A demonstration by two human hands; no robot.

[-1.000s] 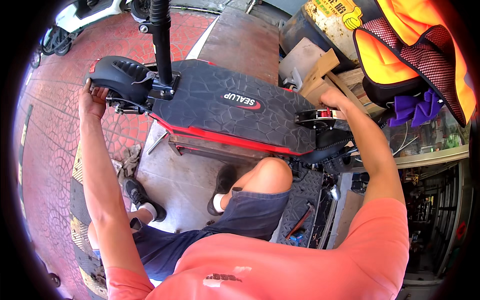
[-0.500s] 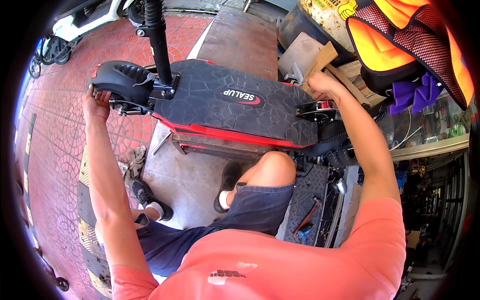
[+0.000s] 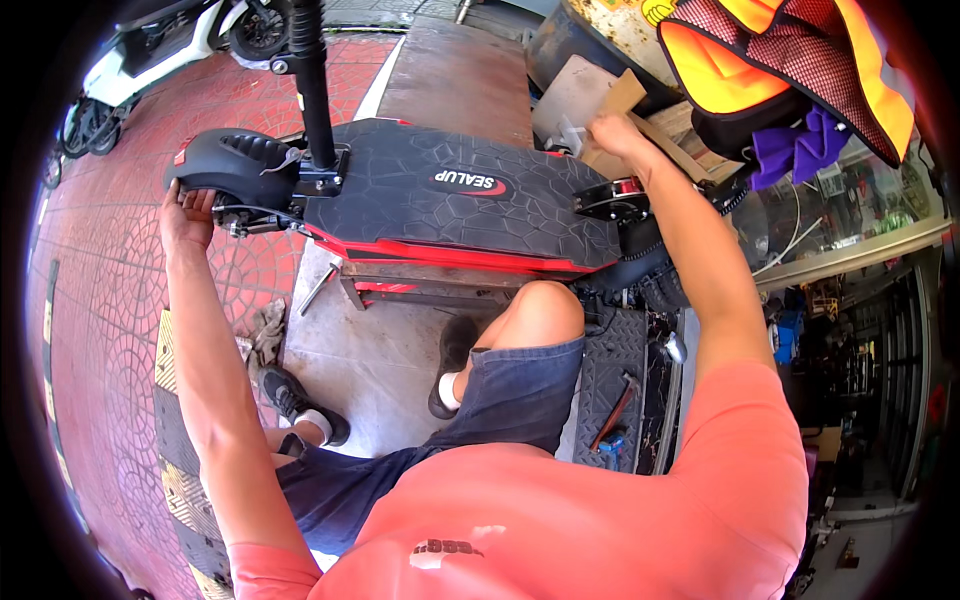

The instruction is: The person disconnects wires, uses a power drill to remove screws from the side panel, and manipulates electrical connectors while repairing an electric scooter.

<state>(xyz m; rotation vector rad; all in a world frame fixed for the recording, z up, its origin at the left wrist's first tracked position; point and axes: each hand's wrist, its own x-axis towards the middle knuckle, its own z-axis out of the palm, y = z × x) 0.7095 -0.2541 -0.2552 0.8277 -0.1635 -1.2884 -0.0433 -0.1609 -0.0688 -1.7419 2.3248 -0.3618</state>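
A black and red electric scooter (image 3: 400,205) lies across a low metal stand (image 3: 420,270), its patterned deck facing up. From its left end rises the black stem (image 3: 314,100). My left hand (image 3: 188,217) is at the black wheel fender (image 3: 235,165) there, thumb on the outer edge and fingers curled under it. Past the deck's right end, my right hand (image 3: 618,137) reaches over the cardboard pieces (image 3: 625,95) of a box. Its fingertips are hidden, so what they touch cannot be made out. A black and red bracket (image 3: 610,198) sits near my right forearm.
An orange safety vest (image 3: 730,75) and a purple cloth (image 3: 795,150) hang at the upper right, above a glass case (image 3: 850,215). A hammer-like tool (image 3: 615,412) lies on the black textured step (image 3: 610,350). A white motorbike (image 3: 150,60) stands far left.
My right hand has moved a little farther away, from beside the deck's edge to over the box. My left hand stays at the fender. The whole view has shifted slightly.
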